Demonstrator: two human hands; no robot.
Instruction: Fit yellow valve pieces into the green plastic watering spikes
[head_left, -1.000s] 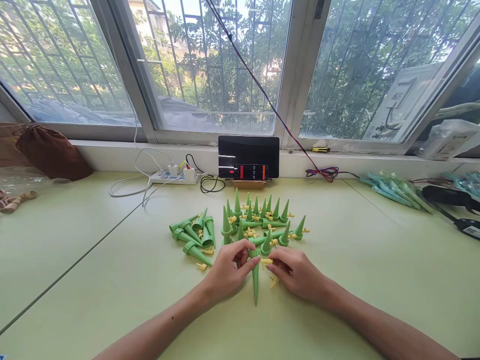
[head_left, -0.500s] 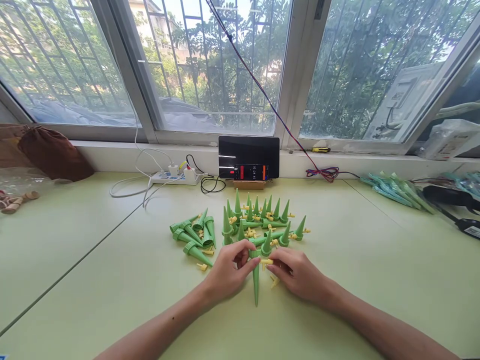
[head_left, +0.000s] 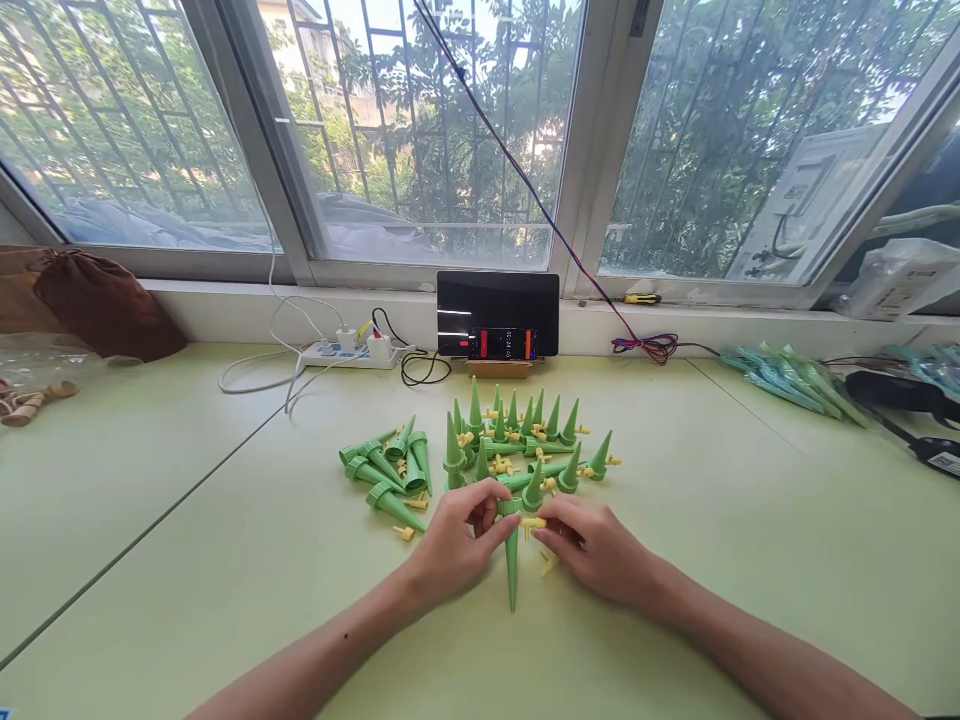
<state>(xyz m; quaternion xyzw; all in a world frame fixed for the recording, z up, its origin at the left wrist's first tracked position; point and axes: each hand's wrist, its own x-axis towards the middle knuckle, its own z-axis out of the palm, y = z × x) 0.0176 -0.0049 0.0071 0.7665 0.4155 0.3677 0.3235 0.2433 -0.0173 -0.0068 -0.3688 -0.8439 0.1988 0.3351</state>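
Note:
My left hand (head_left: 463, 530) is closed in a pinch on the wide, ribbed end of a green plastic plant watering spike (head_left: 512, 572), whose narrow tip points toward me. Just to the right, my right hand (head_left: 596, 550) pinches a small yellow valve (head_left: 534, 522) between thumb and fingers, level with the spike's collar. Whether the valve touches the spike, I cannot tell. Another yellow valve (head_left: 550, 565) lies on the table, partly covered by my right hand. Beyond my hands several green spikes (head_left: 574, 470) stand point up, some with yellow valves beside or in them.
Several green spikes (head_left: 386, 470) lie loose to the left, with a yellow valve (head_left: 403, 534) near them. A phone (head_left: 502, 345) leans on a black tablet (head_left: 499, 295) at the back. A white power strip (head_left: 349, 355) trails cables. Plastic-wrapped green items (head_left: 795, 380) lie far right.

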